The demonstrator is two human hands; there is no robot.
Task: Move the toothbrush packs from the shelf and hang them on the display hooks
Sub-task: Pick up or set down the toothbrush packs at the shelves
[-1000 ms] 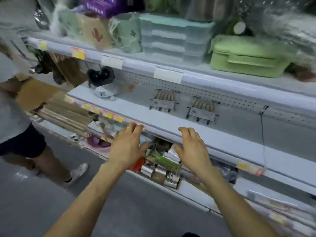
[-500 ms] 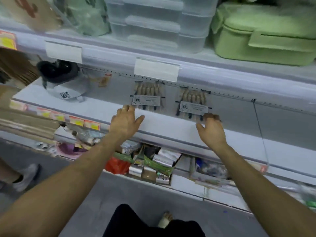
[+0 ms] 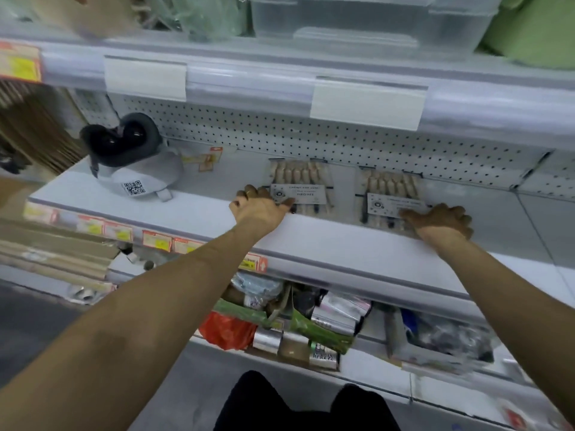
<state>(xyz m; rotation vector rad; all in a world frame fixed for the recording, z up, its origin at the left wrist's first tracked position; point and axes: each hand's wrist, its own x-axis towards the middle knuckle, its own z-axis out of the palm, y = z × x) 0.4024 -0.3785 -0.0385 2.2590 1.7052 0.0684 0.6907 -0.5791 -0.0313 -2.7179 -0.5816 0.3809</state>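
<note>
Both hands reach onto the white shelf [image 3: 193,209], each at a toothbrush pack.
Left hand [image 3: 259,208], fingers loosely curled, touches the left pack [image 3: 300,185] at mid-shelf; right hand [image 3: 440,223], fingers spread, rests on the right pack [image 3: 393,199] beside it, nearer the back edge; neither visibly closed on a pack.

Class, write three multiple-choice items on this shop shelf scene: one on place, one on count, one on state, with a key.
1. Where do the toothbrush packs lie?
A. top shelf
B. white shelf below the pegboard
C. floor

2. How many packs show?
A. two
B. four
C. six

3. What are the hands doing?
A. hanging packs
B. reaching the packs' edges
C. resting at the person's sides

Key:
B, left pack and right pack lie flat on the white shelf.
A, only those two show.
B, left hand and right hand touch the packs' near edges; neither pack is lifted.
</note>
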